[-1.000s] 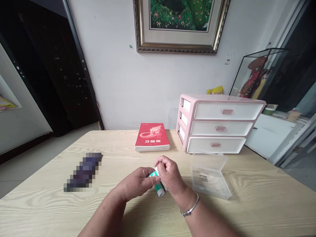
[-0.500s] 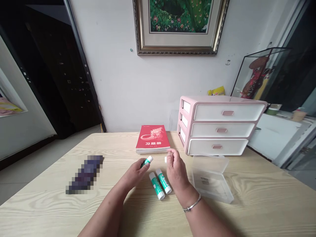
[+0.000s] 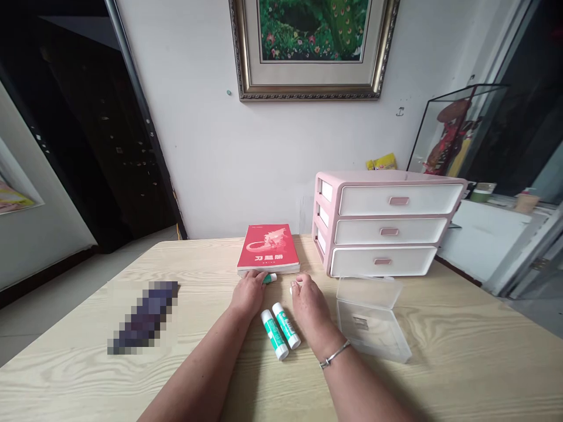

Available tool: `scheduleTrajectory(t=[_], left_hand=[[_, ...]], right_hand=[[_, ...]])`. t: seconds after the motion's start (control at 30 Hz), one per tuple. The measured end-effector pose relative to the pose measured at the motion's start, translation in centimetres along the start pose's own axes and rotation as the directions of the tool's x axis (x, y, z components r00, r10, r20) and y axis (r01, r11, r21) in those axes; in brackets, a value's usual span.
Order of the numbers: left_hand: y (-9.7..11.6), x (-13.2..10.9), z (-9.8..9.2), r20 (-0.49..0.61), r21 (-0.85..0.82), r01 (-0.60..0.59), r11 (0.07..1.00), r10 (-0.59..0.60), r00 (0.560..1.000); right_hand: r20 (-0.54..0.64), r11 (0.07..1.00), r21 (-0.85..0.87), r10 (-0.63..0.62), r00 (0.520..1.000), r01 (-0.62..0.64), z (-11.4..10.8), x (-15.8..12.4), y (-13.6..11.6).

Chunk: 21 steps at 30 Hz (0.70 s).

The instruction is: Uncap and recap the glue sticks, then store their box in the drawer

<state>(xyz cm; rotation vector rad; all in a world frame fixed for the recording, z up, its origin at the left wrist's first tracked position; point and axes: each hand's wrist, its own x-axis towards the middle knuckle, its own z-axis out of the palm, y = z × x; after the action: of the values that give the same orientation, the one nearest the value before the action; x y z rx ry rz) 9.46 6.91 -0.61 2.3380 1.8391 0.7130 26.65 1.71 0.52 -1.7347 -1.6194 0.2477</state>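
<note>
Glue stick [image 3: 270, 278] near book [image 3: 269, 247]: crosswise, pointing right.

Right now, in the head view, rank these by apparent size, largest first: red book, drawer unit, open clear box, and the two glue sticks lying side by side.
1. Drawer unit
2. Open clear box, counting its raised lid
3. Red book
4. Left glue stick and right glue stick: too alike to rank

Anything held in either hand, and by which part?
Left hand covers the left end of a green-and-white glue stick; gripped or only touched, can't tell. Right hand pinches a small white piece, mostly hidden; exact spot unclear.
</note>
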Motion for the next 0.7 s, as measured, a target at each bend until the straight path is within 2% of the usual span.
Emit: scheduleTrajectory(t=[0.17, 0.27, 0.37, 0.43, 0.5, 0.57, 0.7], left_hand=[[0.3, -0.5, -1.1, -0.059, 0.054, 0.016, 0.998, -0.013, 0.998], [0.4, -1.7, -2.5, -0.026, 0.087, 0.088, 0.992, -0.086, 0.996], [0.7, -3.5, -3.8, 0.114, 0.112, 0.14, 0.984, -0.152, 0.982], [1.2, -4.8, -4.3, 0.253, 0.129, 0.125, 0.984, -0.154, 0.955], [2.0, -6.0, -4.5, 0.346, 0.136, 0.105, 0.985, -0.146, 0.927], [2.8, -6.8, -4.4, 0.377, 0.12, 0.083, 0.989, -0.122, 0.918], [4.0, -7.1, -3.7, 0.364, 0.089, 0.071, 0.994, -0.099, 0.926]], right_hand=[[0.069, 0.993, -0.117, -0.013, 0.998, 0.021, 0.2, -0.1, 0.4], [0.115, 0.987, -0.16, -0.009, 0.993, 0.028, 0.1, -0.1, 0.4], [0.146, 0.982, -0.185, -0.022, 0.989, 0.049, -0.3, -0.2, 0.4], [0.174, 0.979, -0.193, -0.027, 0.984, 0.061, -0.4, -0.3, 0.4], [0.199, 0.977, -0.207, -0.019, 0.98, 0.061, -0.5, -0.4, 0.4], [0.21, 0.973, -0.223, -0.004, 0.978, 0.052, -0.5, -0.4, 0.5], [0.237, 0.971, -0.236, 0.031, 0.971, 0.026, -0.5, -0.3, 0.6]])
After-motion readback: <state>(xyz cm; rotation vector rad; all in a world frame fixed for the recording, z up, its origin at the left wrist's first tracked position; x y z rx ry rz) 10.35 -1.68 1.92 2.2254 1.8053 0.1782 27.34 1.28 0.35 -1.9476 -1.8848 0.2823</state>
